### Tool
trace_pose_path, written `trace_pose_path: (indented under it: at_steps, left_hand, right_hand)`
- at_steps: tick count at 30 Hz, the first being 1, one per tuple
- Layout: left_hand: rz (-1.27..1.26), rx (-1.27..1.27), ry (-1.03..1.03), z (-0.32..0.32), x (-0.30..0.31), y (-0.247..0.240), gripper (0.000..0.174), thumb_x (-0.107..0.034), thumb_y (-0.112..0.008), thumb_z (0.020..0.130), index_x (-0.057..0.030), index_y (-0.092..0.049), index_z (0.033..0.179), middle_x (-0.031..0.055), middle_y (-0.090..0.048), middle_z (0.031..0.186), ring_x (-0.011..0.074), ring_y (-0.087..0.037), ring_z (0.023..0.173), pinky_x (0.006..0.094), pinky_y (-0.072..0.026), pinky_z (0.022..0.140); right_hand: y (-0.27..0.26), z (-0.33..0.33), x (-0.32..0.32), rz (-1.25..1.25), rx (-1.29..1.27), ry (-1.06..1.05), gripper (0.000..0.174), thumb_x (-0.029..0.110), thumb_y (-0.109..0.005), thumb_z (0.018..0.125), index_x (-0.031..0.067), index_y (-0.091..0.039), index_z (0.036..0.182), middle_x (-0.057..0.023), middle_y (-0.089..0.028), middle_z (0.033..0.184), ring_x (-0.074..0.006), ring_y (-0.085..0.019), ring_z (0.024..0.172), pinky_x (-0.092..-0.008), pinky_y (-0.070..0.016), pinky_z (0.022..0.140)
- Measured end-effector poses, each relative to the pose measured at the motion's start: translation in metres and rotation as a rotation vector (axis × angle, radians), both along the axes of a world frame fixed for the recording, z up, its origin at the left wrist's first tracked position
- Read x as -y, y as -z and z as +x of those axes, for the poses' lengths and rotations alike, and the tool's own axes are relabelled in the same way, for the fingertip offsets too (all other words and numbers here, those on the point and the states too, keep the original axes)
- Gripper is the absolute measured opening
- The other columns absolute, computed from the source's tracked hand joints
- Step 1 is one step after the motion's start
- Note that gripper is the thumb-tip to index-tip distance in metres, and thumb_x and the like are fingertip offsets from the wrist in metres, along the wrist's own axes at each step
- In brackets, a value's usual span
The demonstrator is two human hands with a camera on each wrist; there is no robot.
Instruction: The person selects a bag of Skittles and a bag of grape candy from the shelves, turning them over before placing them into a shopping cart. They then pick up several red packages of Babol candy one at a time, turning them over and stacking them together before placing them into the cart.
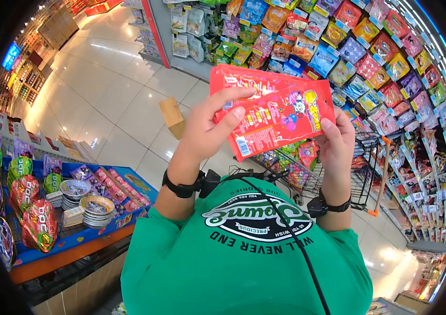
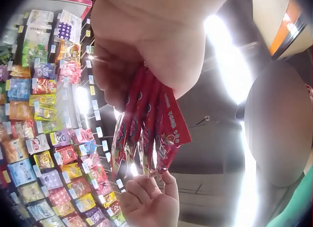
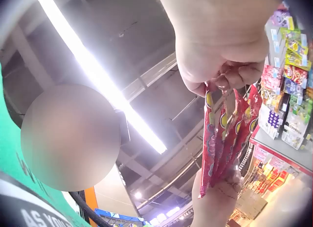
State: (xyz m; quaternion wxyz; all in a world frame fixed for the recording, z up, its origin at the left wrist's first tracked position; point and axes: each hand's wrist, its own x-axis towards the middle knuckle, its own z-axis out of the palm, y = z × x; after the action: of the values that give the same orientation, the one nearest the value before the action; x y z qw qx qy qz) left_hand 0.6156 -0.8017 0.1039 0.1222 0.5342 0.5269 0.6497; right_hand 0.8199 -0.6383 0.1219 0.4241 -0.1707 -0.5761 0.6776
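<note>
Several flat red candy packets, printed with a cartoon figure and a barcode, are held up in front of the chest. My left hand grips their left end, with thumb and index finger lying over the front face. At the opposite end my right hand pinches the packets near their top corner, thumb in front. Seen from below in the left wrist view, the packets fan apart like leaves. The right wrist view also shows the packets spread, their upper edges between the curled right fingers.
A wire shopping cart with colourful packets inside stands just beyond the hands. Behind it rises a shelf wall of hanging sweets. A blue display bin with bowls and bagged goods is at the left. A cardboard piece lies on the tiled floor.
</note>
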Motion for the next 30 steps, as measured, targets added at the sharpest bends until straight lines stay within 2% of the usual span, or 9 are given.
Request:
trace_pose_path:
  at_steps: [1, 3, 5, 6, 10, 21, 23, 27, 30]
  left_hand:
    - [-0.030, 0.001, 0.029, -0.002, 0.001, -0.004, 0.030, -0.016, -0.056, 0.093, -0.0018, -0.061, 0.119, 0.0099, -0.066, 0.110, 0.0154, -0.060, 0.101, 0.0301, -0.0456, 0.090]
    - [-0.054, 0.043, 0.070, -0.002, 0.003, -0.005, 0.031, -0.016, -0.055, 0.093, -0.0015, -0.059, 0.121, 0.0100, -0.064, 0.114, 0.0146, -0.058, 0.103, 0.0299, -0.0448, 0.092]
    - [0.043, 0.279, 0.111, 0.002, 0.000, -0.003, 0.034, -0.020, -0.053, 0.095, -0.0004, -0.058, 0.122, 0.0101, -0.061, 0.119, 0.0153, -0.057, 0.107, 0.0299, -0.0433, 0.094]
    - [0.073, 0.319, 0.144, 0.000, -0.001, 0.001, 0.043, -0.028, -0.054, 0.094, 0.0015, -0.055, 0.125, 0.0103, -0.058, 0.122, 0.0154, -0.055, 0.109, 0.0299, -0.0421, 0.095]
    - [0.151, 0.538, 0.203, 0.004, -0.004, 0.017, 0.055, -0.037, -0.058, 0.091, 0.0033, -0.050, 0.127, 0.0093, -0.059, 0.118, 0.0137, -0.055, 0.109, 0.0301, -0.0414, 0.095]
    - [0.134, 0.533, 0.216, 0.009, 0.003, 0.026, 0.049, -0.027, -0.055, 0.093, 0.0029, -0.045, 0.131, 0.0081, -0.056, 0.123, 0.0141, -0.053, 0.112, 0.0308, -0.0397, 0.097]
    - [0.153, 0.571, 0.250, 0.006, 0.004, 0.032, 0.048, -0.025, -0.053, 0.094, 0.0031, -0.044, 0.131, 0.0086, -0.055, 0.124, 0.0145, -0.052, 0.113, 0.0314, -0.0393, 0.098]
    - [0.195, 0.592, 0.220, 0.008, 0.002, 0.033, 0.049, -0.026, -0.053, 0.093, 0.0029, -0.043, 0.132, 0.0089, -0.055, 0.125, 0.0155, -0.052, 0.114, 0.0323, -0.0388, 0.099]
    - [0.206, 0.589, 0.199, 0.012, -0.001, 0.025, 0.051, -0.027, -0.055, 0.093, 0.0024, -0.042, 0.133, 0.0090, -0.054, 0.125, 0.0160, -0.053, 0.113, 0.0326, -0.0393, 0.099]
  right_hand:
    - [0.000, 0.004, -0.003, 0.078, 0.070, -0.088, 0.013, 0.013, -0.062, 0.088, 0.0053, -0.054, 0.083, 0.0003, -0.060, 0.078, -0.0013, -0.045, 0.063, -0.0172, -0.0322, 0.055]
    - [-0.010, 0.003, 0.010, 0.124, 0.079, -0.054, 0.013, 0.012, -0.062, 0.088, 0.0046, -0.054, 0.081, 0.0007, -0.060, 0.080, -0.0012, -0.045, 0.067, -0.0179, -0.0342, 0.060]
    - [-0.016, 0.002, 0.022, 0.202, -0.010, 0.021, 0.012, 0.011, -0.062, 0.088, 0.0044, -0.054, 0.081, 0.0003, -0.059, 0.079, -0.0022, -0.047, 0.069, -0.0192, -0.0370, 0.064]
    - [-0.015, 0.004, 0.026, 0.204, -0.043, 0.051, 0.012, 0.009, -0.062, 0.089, 0.0038, -0.055, 0.081, 0.0000, -0.059, 0.079, -0.0031, -0.048, 0.070, -0.0199, -0.0384, 0.066]
    - [-0.017, 0.002, 0.042, 0.256, -0.113, 0.131, 0.013, 0.009, -0.062, 0.089, 0.0034, -0.054, 0.081, -0.0009, -0.059, 0.079, -0.0026, -0.047, 0.070, -0.0198, -0.0381, 0.066]
    - [-0.019, 0.006, 0.052, 0.265, -0.116, 0.111, 0.018, 0.006, -0.063, 0.088, 0.0048, -0.050, 0.075, -0.0019, -0.060, 0.078, -0.0022, -0.046, 0.067, -0.0207, -0.0376, 0.061]
    - [-0.021, 0.006, 0.057, 0.425, -0.144, 0.077, 0.020, 0.004, -0.063, 0.088, 0.0046, -0.049, 0.074, -0.0032, -0.060, 0.079, -0.0022, -0.046, 0.067, -0.0213, -0.0377, 0.060]
    - [-0.020, 0.009, 0.052, 0.507, -0.118, 0.027, 0.021, 0.002, -0.064, 0.087, 0.0041, -0.049, 0.073, -0.0035, -0.059, 0.073, -0.0028, -0.042, 0.060, -0.0208, -0.0335, 0.052]
    - [-0.013, 0.007, 0.047, 0.508, -0.157, 0.027, 0.021, 0.001, -0.064, 0.086, 0.0039, -0.049, 0.073, -0.0001, -0.054, 0.067, -0.0022, -0.038, 0.057, -0.0210, -0.0285, 0.049]
